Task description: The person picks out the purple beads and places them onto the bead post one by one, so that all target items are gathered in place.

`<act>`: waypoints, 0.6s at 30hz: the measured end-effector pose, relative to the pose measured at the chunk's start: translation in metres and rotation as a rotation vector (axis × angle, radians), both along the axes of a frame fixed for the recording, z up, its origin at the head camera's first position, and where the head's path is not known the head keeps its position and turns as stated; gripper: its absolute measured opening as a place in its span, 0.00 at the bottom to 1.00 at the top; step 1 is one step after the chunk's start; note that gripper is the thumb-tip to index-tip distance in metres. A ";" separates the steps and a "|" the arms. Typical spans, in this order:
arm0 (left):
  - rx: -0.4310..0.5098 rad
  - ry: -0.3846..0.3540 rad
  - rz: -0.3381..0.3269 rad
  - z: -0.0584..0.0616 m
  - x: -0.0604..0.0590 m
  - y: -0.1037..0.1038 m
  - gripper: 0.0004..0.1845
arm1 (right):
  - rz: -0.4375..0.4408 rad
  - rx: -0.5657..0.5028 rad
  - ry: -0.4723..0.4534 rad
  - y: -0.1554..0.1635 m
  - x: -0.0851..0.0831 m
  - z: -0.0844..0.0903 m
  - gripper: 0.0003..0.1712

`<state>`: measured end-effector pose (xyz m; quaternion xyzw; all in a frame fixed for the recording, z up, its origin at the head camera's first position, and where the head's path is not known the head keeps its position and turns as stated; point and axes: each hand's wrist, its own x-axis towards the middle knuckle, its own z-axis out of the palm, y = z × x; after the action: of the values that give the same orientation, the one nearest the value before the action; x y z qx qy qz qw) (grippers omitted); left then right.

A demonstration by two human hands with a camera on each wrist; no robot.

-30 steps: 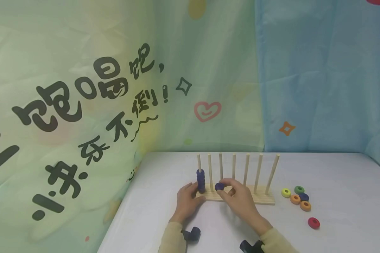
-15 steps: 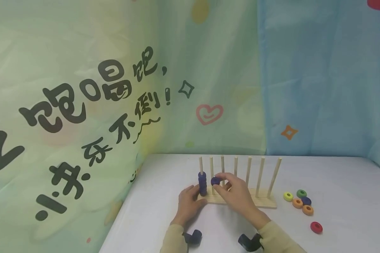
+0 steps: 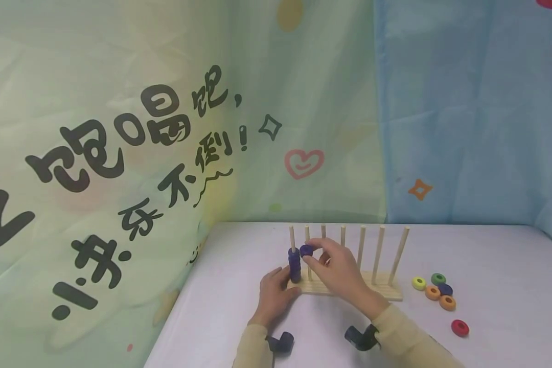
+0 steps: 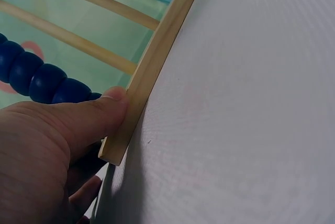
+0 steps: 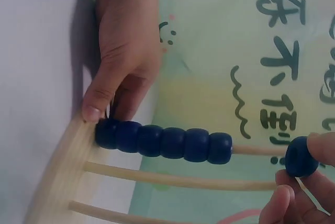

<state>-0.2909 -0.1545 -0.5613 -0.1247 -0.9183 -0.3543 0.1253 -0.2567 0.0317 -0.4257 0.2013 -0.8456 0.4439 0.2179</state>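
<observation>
A wooden peg rack point(image 3: 385, 292) with a row of upright pegs stands on the table. Several dark blue beads point(image 3: 294, 266) are stacked on its leftmost peg. My left hand point(image 3: 273, 297) grips the rack's left end; in the left wrist view its thumb point(image 4: 112, 103) presses the base edge and the other fingers are partly hidden. Between thumb and fingertips, my right hand point(image 3: 342, 271) pinches one blue bead point(image 5: 301, 157). That bead is off the stack, in front of the second peg's upper part in the head view, and near the leftmost peg's end in the right wrist view.
Right of the rack lie loose beads: yellow point(image 3: 419, 283), green point(image 3: 438, 278), blue point(image 3: 445, 290) and two orange ones point(image 3: 447, 302). A red bead point(image 3: 460, 327) lies nearer the front. Printed cloth point(image 3: 303, 102) hangs behind and left of the table.
My right hand has carried the pinched blue bead left and up, from near the third peg toward the leftmost ones. The left hand keeps its grip on the rack's end.
</observation>
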 end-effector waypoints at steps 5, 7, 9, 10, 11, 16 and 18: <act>0.005 -0.007 0.007 0.001 0.001 0.000 0.31 | 0.022 0.049 0.030 -0.004 -0.002 0.009 0.19; 0.006 -0.011 0.003 0.002 0.001 0.000 0.30 | 0.032 0.047 0.024 -0.005 -0.002 0.012 0.19; 0.000 -0.017 0.002 0.002 0.001 0.001 0.30 | 0.036 0.033 0.035 -0.006 -0.003 0.014 0.19; -0.004 -0.016 0.000 0.002 0.001 0.001 0.30 | 0.040 0.023 0.047 -0.006 -0.004 0.015 0.19; -0.004 -0.018 0.000 0.002 0.001 0.001 0.31 | 0.043 0.012 0.056 -0.006 -0.005 0.017 0.19; 0.009 -0.036 0.008 0.004 0.002 0.001 0.31 | 0.059 -0.033 0.094 -0.006 -0.011 0.028 0.18; 0.011 -0.044 0.011 0.004 0.002 0.001 0.31 | 0.056 -0.035 0.093 -0.007 -0.012 0.032 0.18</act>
<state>-0.2889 -0.1530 -0.5571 -0.1113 -0.9194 -0.3615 0.1077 -0.2690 0.0249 -0.3942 0.2413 -0.8206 0.4547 0.2483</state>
